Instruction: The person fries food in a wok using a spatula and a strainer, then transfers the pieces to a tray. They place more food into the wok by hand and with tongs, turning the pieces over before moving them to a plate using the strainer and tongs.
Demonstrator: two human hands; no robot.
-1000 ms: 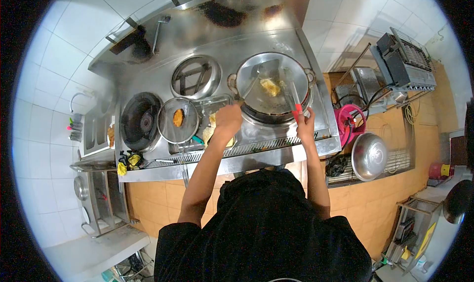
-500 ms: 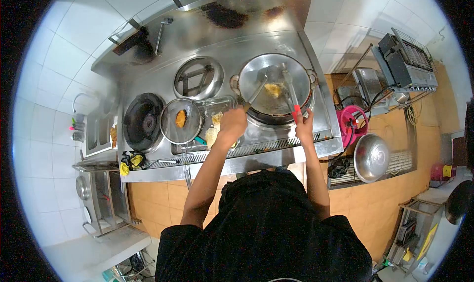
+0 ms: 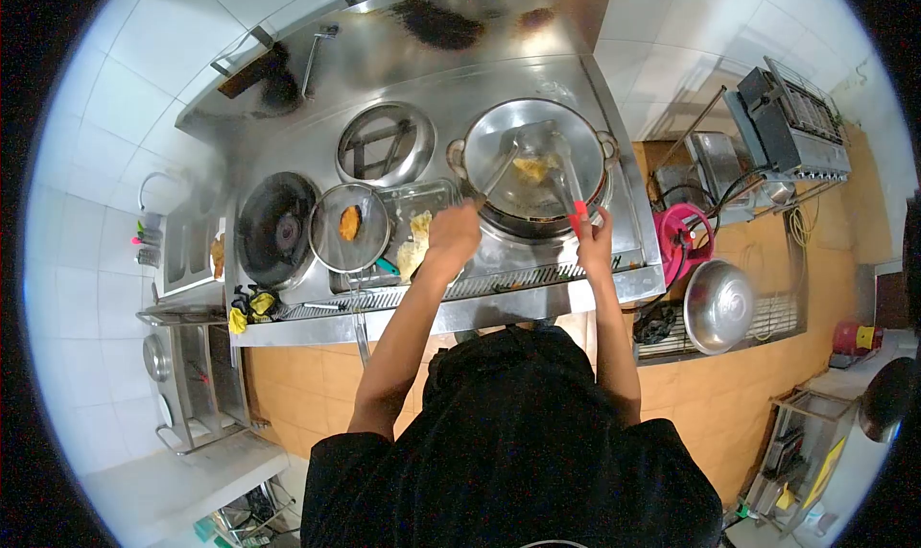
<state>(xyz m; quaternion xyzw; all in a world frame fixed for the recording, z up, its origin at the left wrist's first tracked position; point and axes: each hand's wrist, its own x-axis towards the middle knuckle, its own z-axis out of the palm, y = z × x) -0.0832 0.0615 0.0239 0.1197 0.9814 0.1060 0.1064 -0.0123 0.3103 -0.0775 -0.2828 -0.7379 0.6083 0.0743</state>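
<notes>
A wide two-handled pan on the right burner holds a shiny liquid and a golden piece of food. My left hand is closed round the handle of a metal spatula, whose blurred head is in the pan beside that piece. In my right hand are metal tongs with red grips, their tips down at the food from the right. Left of the pan, a tray carries pale battered pieces. A round strainer with one browned piece overlaps the tray's left side.
A blackened wok sits at the left of the steel stove. Behind the tray is a ring burner. A sink stands far left. To the right are a pink stool-like object and a big metal bowl near the floor grate.
The tongs and spatula have shifted slightly in the pan, closing in around the golden piece. Both hands stay in nearly the same place.
</notes>
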